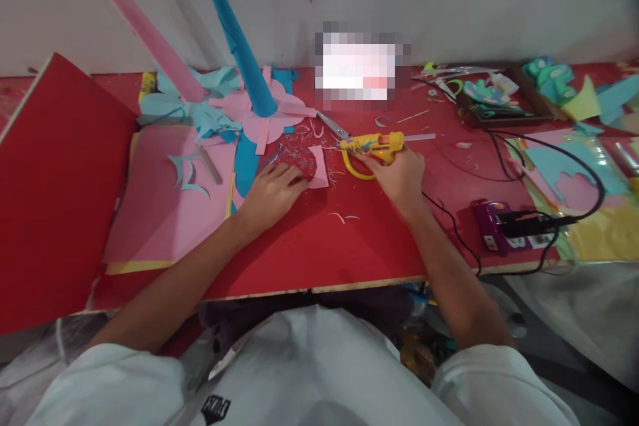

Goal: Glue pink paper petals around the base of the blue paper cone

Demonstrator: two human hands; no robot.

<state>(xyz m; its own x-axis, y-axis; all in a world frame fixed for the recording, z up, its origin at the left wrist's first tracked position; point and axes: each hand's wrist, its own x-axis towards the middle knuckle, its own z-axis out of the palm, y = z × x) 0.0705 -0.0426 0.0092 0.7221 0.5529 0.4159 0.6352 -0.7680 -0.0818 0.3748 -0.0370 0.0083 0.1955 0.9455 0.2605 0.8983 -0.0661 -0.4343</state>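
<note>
My right hand point(402, 176) is closed around a yellow hot glue gun point(377, 144) with a clear glue stick jutting from its back; its nozzle points left. The fingers of my left hand point(277, 192) are bent and pinch the lower edge of a curved pink paper piece point(321, 166), just below the nozzle. Partly under the glue gun lie scissors point(333, 125) with a yellow handle loop. Behind my left hand, a blue paper cone point(244, 56) stands tilted on a pink flower-shaped paper base point(292, 105) with strips.
A pink paper tube point(144, 30) leans at the back left. Pink sheets point(150, 193) lie beside a raised red board point(60, 200). On the right are a purple box point(494, 226) with black cables, a dark tray point(529, 106) and coloured papers point(579, 166). Paper shavings litter the middle.
</note>
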